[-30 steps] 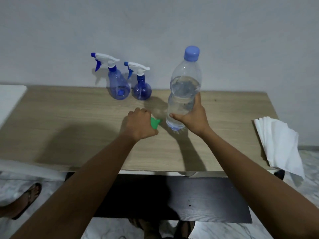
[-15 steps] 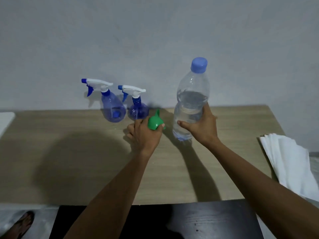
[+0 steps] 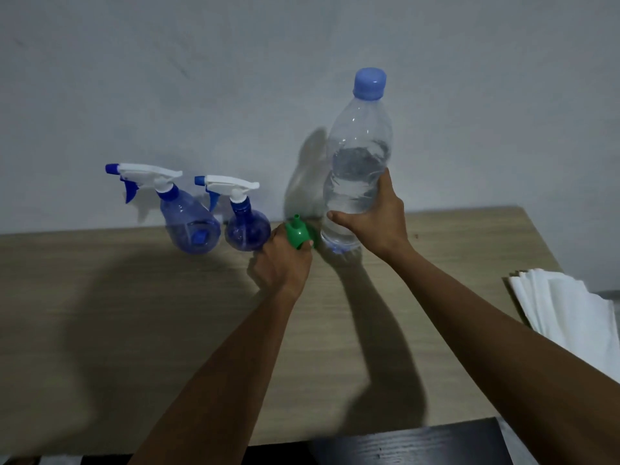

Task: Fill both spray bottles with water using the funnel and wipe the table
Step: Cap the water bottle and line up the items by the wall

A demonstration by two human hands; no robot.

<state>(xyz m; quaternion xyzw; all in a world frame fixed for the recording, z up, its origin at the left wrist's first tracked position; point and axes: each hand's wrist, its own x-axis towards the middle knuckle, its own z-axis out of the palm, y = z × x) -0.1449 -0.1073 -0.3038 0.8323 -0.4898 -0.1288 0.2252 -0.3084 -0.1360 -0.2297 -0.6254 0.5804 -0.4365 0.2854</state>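
Head view, wide angle, looking down on a wooden table (image 3: 134, 313) set against a pale wall (image 3: 235, 78)

Noted left hand (image 3: 283, 263) curled round a small green funnel (image 3: 297, 234), gripped at the wide end with the spout pointing up and away. Held low over the table, just right of the smaller spray bottle (image 3: 246, 226) and just left of the water bottle (image 3: 357, 162). Cannot tell whether touching either.

Noted right hand (image 3: 372, 219) wrapped round the lower half of the clear water bottle, thumb on the near side, fingers round the far right. Held upright, blue cap (image 3: 369, 83) on, filled to about mid-height. Cannot tell whether resting on the table or lifted just clear.

Recorded the larger spray bottle (image 3: 188, 223) at the back of the table close to the wall, with the smaller one just beside it on the right. Both blue, both fitted with white trigger heads, nozzles facing left.

Logged a stack of white paper towels (image 3: 563, 313) at the right table edge, overhanging it, well apart from both hands
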